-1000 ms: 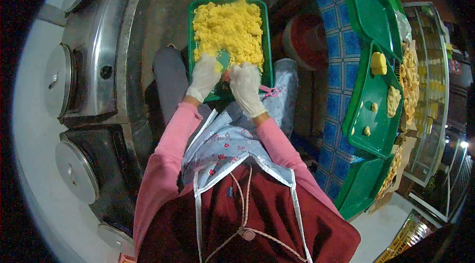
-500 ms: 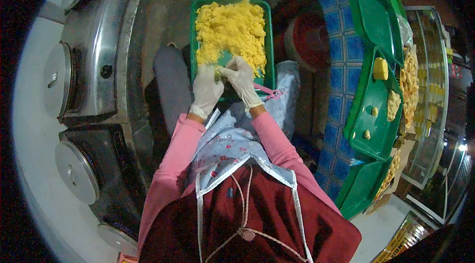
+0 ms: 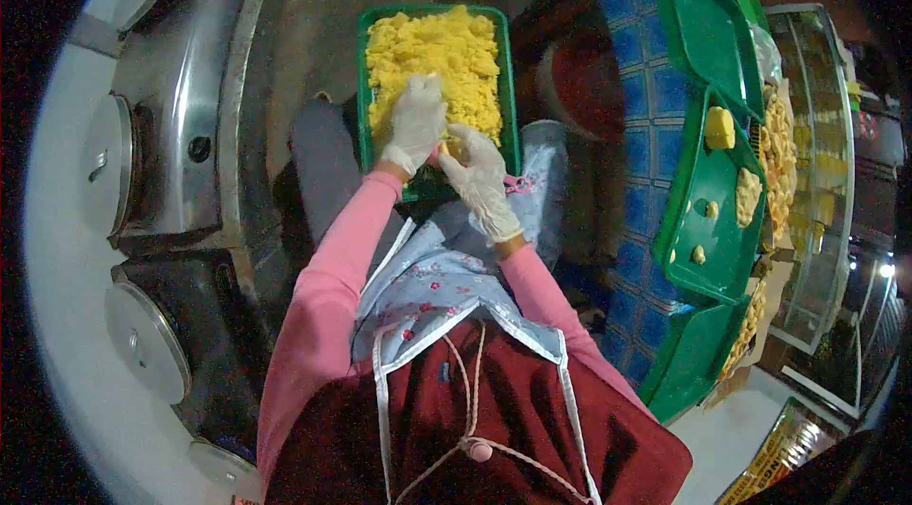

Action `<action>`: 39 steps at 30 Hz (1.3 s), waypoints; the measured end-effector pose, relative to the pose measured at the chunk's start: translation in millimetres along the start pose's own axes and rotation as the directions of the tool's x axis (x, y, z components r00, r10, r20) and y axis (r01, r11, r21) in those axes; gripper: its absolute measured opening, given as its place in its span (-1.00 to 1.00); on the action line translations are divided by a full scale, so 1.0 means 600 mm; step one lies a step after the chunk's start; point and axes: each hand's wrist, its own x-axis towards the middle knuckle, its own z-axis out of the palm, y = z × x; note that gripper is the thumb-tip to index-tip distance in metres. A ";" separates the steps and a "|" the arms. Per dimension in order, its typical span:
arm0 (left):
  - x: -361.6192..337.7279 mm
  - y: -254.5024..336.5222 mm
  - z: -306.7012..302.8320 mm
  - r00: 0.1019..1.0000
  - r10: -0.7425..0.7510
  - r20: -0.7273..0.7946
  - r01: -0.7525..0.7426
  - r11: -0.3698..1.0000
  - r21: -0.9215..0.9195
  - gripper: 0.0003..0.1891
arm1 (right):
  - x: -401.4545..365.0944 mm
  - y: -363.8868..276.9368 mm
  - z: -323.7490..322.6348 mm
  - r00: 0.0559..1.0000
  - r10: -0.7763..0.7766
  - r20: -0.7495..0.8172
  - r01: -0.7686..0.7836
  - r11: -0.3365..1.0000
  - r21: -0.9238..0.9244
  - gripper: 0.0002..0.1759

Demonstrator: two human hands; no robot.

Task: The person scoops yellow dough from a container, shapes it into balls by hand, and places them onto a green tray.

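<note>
A heap of yellow, crumbly mash (image 3: 432,44) fills most of a green tray (image 3: 506,77) in front of my lap. My left hand (image 3: 416,123), in a thin white glove, reaches over the mash with its fingers down at the heap, blurred and partly hidden behind the back of the hand. Nearer to me, my right hand (image 3: 478,174), gloved likewise, curves over the tray's near right part. Its thumb and fingertips close around a small thing that I cannot make out. The two hands are close together.
Green trays (image 3: 686,220) stand along the right on blue tiles (image 3: 646,139), one holding a yellow block (image 3: 720,129) and pale dough pieces (image 3: 749,197). Behind them lie many shaped pieces (image 3: 780,158) and a glass cabinet (image 3: 817,248). A steel counter with round lids (image 3: 109,163) runs along the left.
My left hand has moved forward and right over the mash, away from the fingers of my right hand. My right hand has drawn back slightly and turned. The whole view has shifted a little.
</note>
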 end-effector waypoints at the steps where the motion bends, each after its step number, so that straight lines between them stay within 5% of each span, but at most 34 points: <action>1: 0.009 0.003 0.005 0.993 -0.003 0.117 -0.007 0.996 0.088 -0.63 | -0.005 -0.003 -0.020 1.000 0.011 -0.020 -0.011 1.000 0.008 -0.44; 5: -0.002 -0.057 0.079 0.929 0.369 0.007 -0.341 0.851 0.401 -0.71 | -0.023 -0.059 -0.105 0.965 0.254 0.057 -0.260 0.921 0.292 -0.41; 6: -0.006 -0.090 0.114 0.887 0.455 -0.076 -0.385 0.821 0.422 -0.73 | -0.028 -0.073 -0.127 0.977 0.206 0.049 -0.211 0.946 0.244 -0.43; 8: 0.008 -0.119 0.142 0.929 0.367 0.042 -0.366 0.899 0.239 -0.78 | -0.030 -0.111 -0.181 0.989 0.141 0.046 -0.148 0.945 0.292 -0.43; 10: 0.019 -0.075 0.082 0.931 0.171 0.323 -0.239 0.954 0.182 -0.82 | -0.039 -0.166 -0.250 0.987 0.156 0.038 -0.160 0.940 0.302 -0.44; 13: 0.004 -0.077 0.077 0.955 0.192 0.224 -0.219 0.971 0.099 -0.82 | -0.069 -0.234 -0.378 0.981 0.195 -0.020 -0.170 0.897 0.409 -0.48; 14: 0.000 -0.079 0.080 0.963 0.174 0.207 -0.194 0.978 0.081 -0.80 | -0.078 -0.238 -0.406 0.971 0.177 -0.164 -0.087 0.892 0.444 -0.46; 18: -0.020 -0.078 0.074 0.974 0.198 0.114 -0.197 0.980 -0.021 -0.75 | -0.070 -0.192 -0.552 0.865 0.239 -0.440 -0.187 0.970 0.158 -0.48; 21: -0.025 -0.048 0.041 0.965 0.110 0.238 -0.109 0.994 -0.018 -0.57 | -0.024 -0.092 -0.631 0.842 0.262 -0.472 -0.295 0.955 0.004 -0.43; 24: -0.054 -0.044 0.048 0.986 0.163 0.042 -0.157 0.981 -0.115 -0.38 | 0.025 -0.025 -0.655 0.858 0.190 -0.477 -0.285 0.949 -0.134 -0.41; 27: -0.076 -0.059 0.069 0.952 0.303 0.042 -0.303 0.953 -0.012 -0.29 | 0.068 0.010 -0.648 0.872 0.123 -0.473 -0.294 0.905 -0.307 -0.33; 30: -0.085 -0.001 0.020 0.983 0.115 0.141 -0.121 0.992 0.036 -0.33 | 0.084 0.030 -0.644 0.872 0.049 -0.488 -0.213 0.934 -0.287 -0.26; 31: -0.083 -0.001 0.016 0.980 0.055 0.191 -0.065 0.997 0.045 -0.36 | 0.086 0.029 -0.641 0.870 0.152 -0.469 -0.205 0.977 -0.064 -0.18; 34: -0.075 0.001 0.017 0.968 0.127 0.217 -0.184 0.945 0.269 -0.41 | 0.089 0.027 -0.641 0.909 0.096 -0.406 -0.135 0.988 -0.068 -0.14; 38: -0.070 -0.013 0.029 0.963 0.220 0.157 -0.260 0.913 0.315 -0.50 | 0.029 -0.082 -0.610 0.832 -0.296 -0.469 -0.062 0.791 -0.608 -0.32; 39: -0.070 -0.047 0.058 0.973 0.213 0.087 -0.226 0.958 0.178 -0.56 | 0.005 -0.125 -0.587 0.821 -0.304 -0.484 0.000 0.846 -0.532 -0.38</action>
